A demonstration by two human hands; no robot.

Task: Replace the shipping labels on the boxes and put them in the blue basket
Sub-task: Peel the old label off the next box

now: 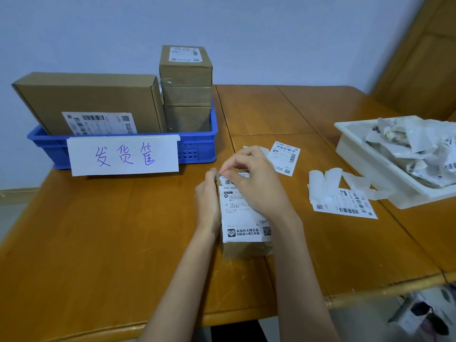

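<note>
Currently I am holding a small cardboard box [243, 245] on the wooden table [111, 230], just in front of the blue basket [197, 146]. My left hand [208, 201] is wrapping its fingers along the box's left side and bracing it, while my right hand [251, 178] is pinching the top edge of the old shipping label [243, 213] between thumb and forefinger at the far end of the box. I am judging the box to be light and fairly stiff, so a side brace should be enough; the label looks thin and likely to tear, so the corner is the place to take hold, with a slow, shallow peel. Fresh labels [285, 156] are lying just beyond the box, and one more [350, 206] is lying to its right, near the white tray [355, 144] of discarded paper. Three small boxes [186, 87] and a large flat box [93, 99] are already sitting in the basket, behind its handwritten sign [124, 155].
</note>
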